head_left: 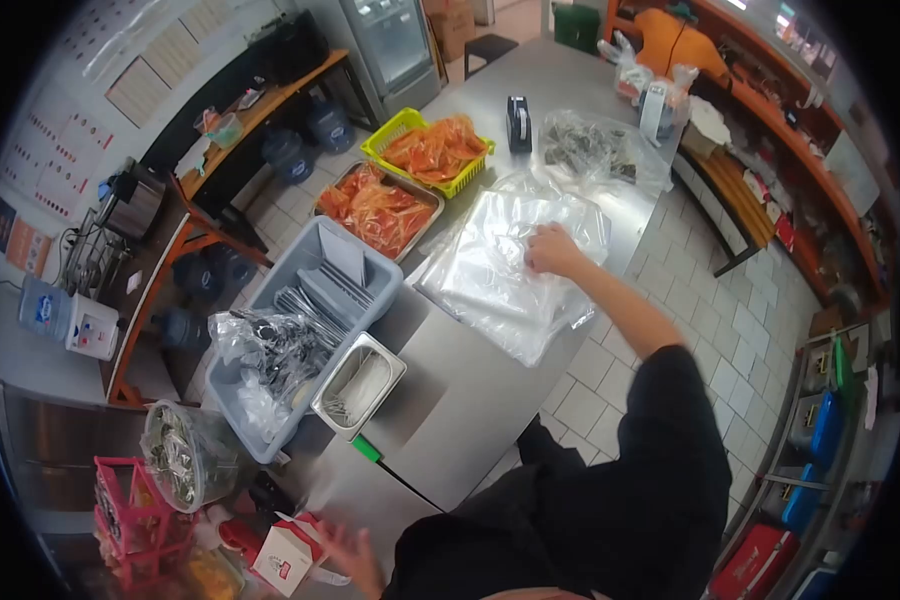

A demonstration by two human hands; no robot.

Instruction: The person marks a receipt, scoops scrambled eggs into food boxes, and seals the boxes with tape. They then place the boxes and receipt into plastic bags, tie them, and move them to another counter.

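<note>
My right hand (550, 250) rests on a stack of clear plastic bags (500, 300), its fingers curled and pressed together on the top film. At the bottom left, my left hand (355, 562) is slightly blurred, with its fingers apart beside a white and red box (288, 556). Just beyond the bag stack lies a heap of crumpled clear bags (595, 145), and a black tape dispenser (518, 125) stands near it.
A grey-blue bin (385, 290) of wrapped utensils, a small steel container (390, 375), a steel tray (432, 215) and a yellow basket (475, 172) with orange-red bagged contents line the steel table's (450, 400) left side. A person in orange (675, 45) is at the far end.
</note>
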